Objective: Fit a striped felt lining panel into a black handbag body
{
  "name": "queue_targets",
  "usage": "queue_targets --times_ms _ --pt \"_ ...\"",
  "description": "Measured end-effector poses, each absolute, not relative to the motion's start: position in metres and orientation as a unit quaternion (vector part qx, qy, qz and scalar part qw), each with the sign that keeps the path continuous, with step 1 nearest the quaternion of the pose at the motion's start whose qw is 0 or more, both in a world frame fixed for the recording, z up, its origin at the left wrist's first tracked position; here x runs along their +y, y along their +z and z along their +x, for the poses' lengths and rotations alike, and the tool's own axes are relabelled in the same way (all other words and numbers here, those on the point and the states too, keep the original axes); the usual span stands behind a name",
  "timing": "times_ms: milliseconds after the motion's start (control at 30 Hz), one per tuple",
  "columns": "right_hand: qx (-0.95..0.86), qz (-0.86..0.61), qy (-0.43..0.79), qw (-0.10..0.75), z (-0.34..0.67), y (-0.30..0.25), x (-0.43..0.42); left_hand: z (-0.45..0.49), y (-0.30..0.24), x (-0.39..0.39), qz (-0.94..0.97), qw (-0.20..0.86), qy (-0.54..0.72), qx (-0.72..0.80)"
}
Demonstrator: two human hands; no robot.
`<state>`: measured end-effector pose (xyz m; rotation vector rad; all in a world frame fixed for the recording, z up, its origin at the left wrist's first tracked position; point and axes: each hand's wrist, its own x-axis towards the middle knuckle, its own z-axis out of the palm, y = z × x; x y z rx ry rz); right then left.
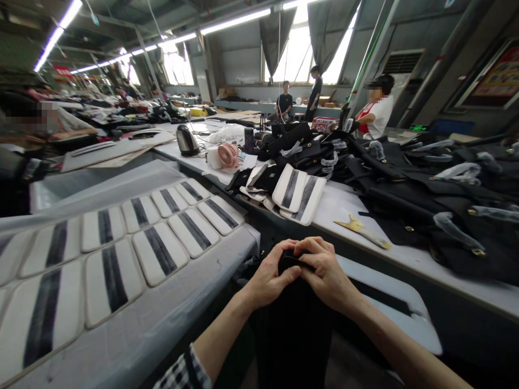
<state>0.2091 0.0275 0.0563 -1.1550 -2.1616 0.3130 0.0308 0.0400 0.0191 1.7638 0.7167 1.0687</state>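
Both my hands meet low in the middle, over my lap, between two tables. My left hand and my right hand are closed on the top edge of a black fabric piece, thumbs and fingers pinching it. The dark piece hangs down below my hands. Rows of white padded pieces with black stripes lie on the grey table to my left.
A stack of white striped pieces and a yellow-handled tool lie on the right table. Black bags cover its far side. A kettle and pink fan stand farther back. Other people work in the distance.
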Motion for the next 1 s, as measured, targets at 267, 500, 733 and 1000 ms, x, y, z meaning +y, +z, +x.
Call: queue_targets --times_ms 267,500,733,1000 --pt "-0.787 -0.479 0.133 0.365 0.203 0.056 0.025 0.036 0.015 0.039 0.704 0.452 0.440 0.326" --pt "-0.634 -0.561 0.215 0.487 0.233 0.059 0.006 0.032 0.009 0.036 0.682 0.463 0.414 0.385" --pt "-0.452 -0.576 0.390 0.559 0.243 0.019 -0.025 0.032 0.004 0.040 0.683 0.444 0.413 0.406" --pt "-0.379 -0.582 0.438 0.571 0.230 0.018 -0.027 0.033 0.004 0.039 0.683 0.423 0.416 0.426"
